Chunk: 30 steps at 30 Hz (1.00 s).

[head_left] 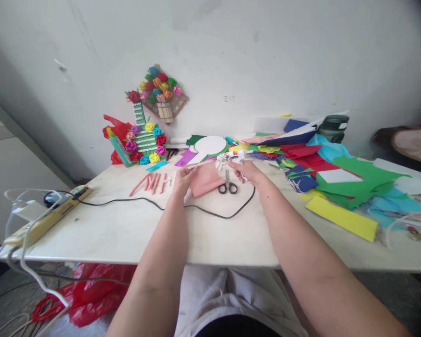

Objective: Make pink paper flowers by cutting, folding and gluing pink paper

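Note:
My right hand is closed round a white hot glue gun, its nozzle end near a crumpled whitish piece over the middle of the table. My left hand pinches the near end of a thin white stick, which points right towards that piece. Whether the stick touches the gun cannot be made out. Below them lies a sheet of pink paper, partly behind my left hand. Scissors with black handles rest at its right edge. Several pink paper rolls lie left of my left hand.
A black cord loops across the table to a power strip at left. Coloured sheets pile up at right. A flower-covered guitar shape, a glue bottle and a white paper disc stand or lie towards the wall.

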### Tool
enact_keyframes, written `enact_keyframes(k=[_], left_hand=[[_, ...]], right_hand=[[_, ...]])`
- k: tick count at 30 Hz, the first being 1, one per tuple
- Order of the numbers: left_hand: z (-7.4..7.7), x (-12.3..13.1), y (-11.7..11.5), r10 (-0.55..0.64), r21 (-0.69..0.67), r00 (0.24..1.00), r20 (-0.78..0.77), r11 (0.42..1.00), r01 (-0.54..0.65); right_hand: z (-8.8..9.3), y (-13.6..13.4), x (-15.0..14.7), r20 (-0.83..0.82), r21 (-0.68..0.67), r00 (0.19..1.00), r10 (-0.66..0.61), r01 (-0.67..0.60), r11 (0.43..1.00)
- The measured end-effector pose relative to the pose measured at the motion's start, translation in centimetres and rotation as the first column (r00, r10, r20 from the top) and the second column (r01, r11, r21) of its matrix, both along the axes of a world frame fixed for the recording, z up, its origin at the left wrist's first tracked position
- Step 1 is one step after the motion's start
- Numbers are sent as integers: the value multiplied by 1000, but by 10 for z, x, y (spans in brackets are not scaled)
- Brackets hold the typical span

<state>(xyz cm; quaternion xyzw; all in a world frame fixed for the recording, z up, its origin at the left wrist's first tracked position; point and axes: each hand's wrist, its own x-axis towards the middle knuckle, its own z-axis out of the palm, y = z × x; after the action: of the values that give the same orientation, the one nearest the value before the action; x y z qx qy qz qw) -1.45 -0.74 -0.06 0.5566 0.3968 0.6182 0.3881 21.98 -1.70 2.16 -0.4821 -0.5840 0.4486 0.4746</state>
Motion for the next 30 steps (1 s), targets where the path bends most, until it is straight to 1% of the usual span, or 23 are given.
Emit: enact_keyframes(k=[4, 9, 14, 18, 22, 27, 30], left_hand=[[-2, -1, 1, 12, 51, 999, -33, 999, -10], [-6, -2, 5, -63, 43, 996, -57, 997, 66], [-7, -3, 8, -24, 14, 998, -56, 1000, 24], [-6, -1, 6, 9, 28, 998, -65, 1000, -7], [-3, 1, 2, -23, 20, 998, -53, 1000, 24], [0, 2, 0, -14, 23, 998, -59, 1000, 16], [2, 3, -3, -30, 14, 997, -64, 999, 31]], right_hand=[[2, -2, -3, 6, 3, 1000, 17, -17, 1000], [3, -3, -6, 22, 12, 999, 34, -34, 999], [1, -1, -7, 42, 29, 998, 51, -53, 998], [3, -1, -9, 36, 36, 997, 72, -73, 997], [5, -3, -12, 38, 42, 995, 97, -98, 994], [4, -4, -17, 52, 50, 990, 128, -130, 990], [3, -4, -20, 59, 47, 989, 138, -141, 989]])
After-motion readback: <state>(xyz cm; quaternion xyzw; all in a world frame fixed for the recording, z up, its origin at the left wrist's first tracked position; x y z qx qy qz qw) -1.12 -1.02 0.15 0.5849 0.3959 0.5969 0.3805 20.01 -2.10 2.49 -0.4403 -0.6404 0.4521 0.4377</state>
